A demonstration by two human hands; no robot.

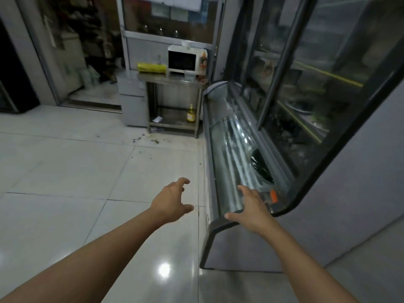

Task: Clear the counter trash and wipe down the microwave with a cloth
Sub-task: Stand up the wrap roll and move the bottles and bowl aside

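Note:
A white microwave (184, 61) stands far ahead on a steel counter (170, 80) against the back wall. A yellow packet (151, 68) lies on the counter to its left, and a small white cup (185, 44) sits on top of the microwave. My left hand (172, 202) is stretched out over the floor, fingers spread and loosely bent, holding nothing. My right hand (251, 207) reaches forward in front of the low glass display case, fingers extended and empty. Both hands are well short of the counter. No cloth is in view.
A curved glass display case (231, 149) runs along the right, with a tall glass-door cabinet (306, 84) behind it. A bottle (191, 113) and a scrap of paper (157, 119) sit on the counter's lower shelf. Dark crumbs (150, 139) dot the white tile floor. An open doorway (87, 62) lies far left.

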